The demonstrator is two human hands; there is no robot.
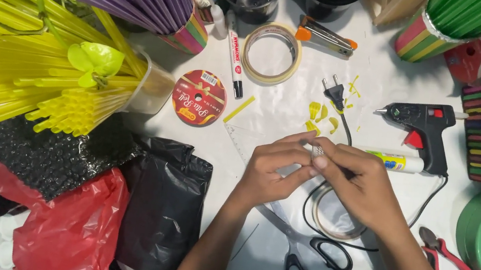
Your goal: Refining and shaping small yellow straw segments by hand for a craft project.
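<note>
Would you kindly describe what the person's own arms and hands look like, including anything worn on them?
Both forearms are bare from where they enter at the bottom edge: no sleeves show. The left hand and right hand are ungloved, and no watch, bracelet or ring can be seen on them. Fingernails look short and plain.

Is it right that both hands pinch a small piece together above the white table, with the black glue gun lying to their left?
Not quite. The head view shows the left hand and right hand pinching a small piece together above the white table, but the black glue gun lies to their right, not their left, beside a glue stick.
</note>
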